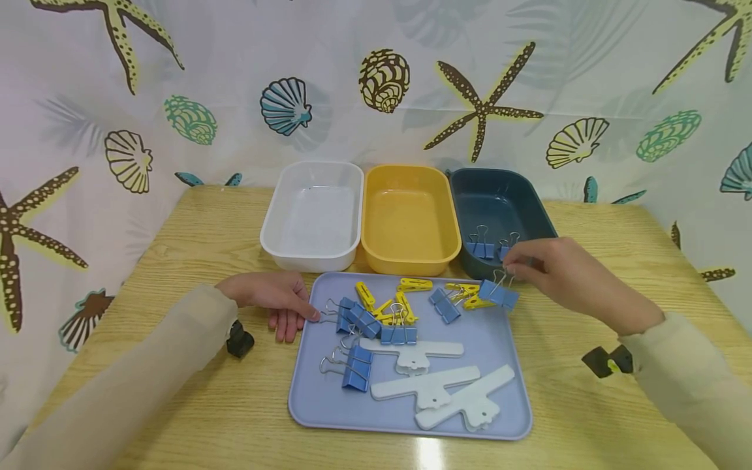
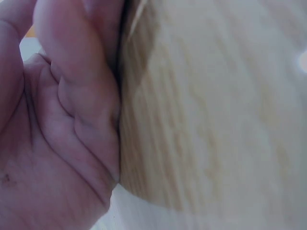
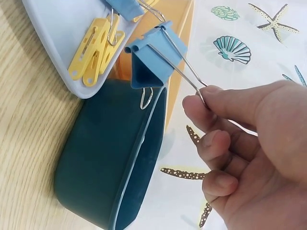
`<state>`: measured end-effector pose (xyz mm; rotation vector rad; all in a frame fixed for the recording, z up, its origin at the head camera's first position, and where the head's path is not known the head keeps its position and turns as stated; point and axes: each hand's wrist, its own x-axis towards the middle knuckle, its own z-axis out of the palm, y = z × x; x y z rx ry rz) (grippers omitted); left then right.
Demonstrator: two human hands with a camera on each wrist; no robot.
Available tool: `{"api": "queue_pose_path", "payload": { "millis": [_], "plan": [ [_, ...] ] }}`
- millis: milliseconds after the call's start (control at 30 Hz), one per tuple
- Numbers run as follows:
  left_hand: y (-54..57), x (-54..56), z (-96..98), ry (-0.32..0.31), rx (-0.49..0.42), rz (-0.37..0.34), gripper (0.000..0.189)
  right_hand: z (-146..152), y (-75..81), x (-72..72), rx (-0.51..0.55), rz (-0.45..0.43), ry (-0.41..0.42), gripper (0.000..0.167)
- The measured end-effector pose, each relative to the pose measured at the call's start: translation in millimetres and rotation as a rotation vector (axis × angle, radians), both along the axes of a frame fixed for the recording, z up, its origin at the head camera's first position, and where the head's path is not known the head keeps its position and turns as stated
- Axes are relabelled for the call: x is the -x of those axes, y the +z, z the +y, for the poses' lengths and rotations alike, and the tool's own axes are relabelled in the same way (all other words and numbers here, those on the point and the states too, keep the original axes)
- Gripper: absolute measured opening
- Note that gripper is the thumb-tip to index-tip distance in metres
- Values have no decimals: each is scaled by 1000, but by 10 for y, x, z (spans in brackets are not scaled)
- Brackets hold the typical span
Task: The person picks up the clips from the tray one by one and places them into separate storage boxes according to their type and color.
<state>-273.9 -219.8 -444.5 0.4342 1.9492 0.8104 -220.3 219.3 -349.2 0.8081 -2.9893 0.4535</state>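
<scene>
In the head view my right hand (image 1: pixel 558 277) pinches a blue binder clip (image 1: pixel 499 294) by its wire handle, over the tray's upper right corner and just before the dark teal bin (image 1: pixel 531 215). Up close, thumb and forefinger hold the wire end while the clip's blue body (image 3: pixel 158 55) hangs above the bin's rim. My left hand (image 1: pixel 273 300) rests on the table, one fingertip touching the left rim of the lavender tray (image 1: pixel 335 414). Blue binder clips (image 1: pixel 356 369), yellow clothespins (image 1: pixel 364 296) and white clips with long bars (image 1: pixel 425 385) lie on that tray. Blue clips (image 1: pixel 480 250) sit inside the teal bin.
A white bin (image 1: pixel 311 263) and a yellow bin (image 1: pixel 411 266) stand left of the teal one, side by side behind the tray. Behind the wooden table (image 1: pixel 205 241) hangs a cloth (image 1: pixel 352 130) printed with shells and starfish.
</scene>
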Motion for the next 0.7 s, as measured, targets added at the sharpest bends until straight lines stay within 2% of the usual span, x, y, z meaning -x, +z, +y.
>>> {"api": "queue_pose_path", "payload": {
  "millis": [700],
  "plan": [
    [-11, 10, -1, 3, -1, -9, 39, 68, 17, 47, 0, 11, -16, 14]
  ]
}}
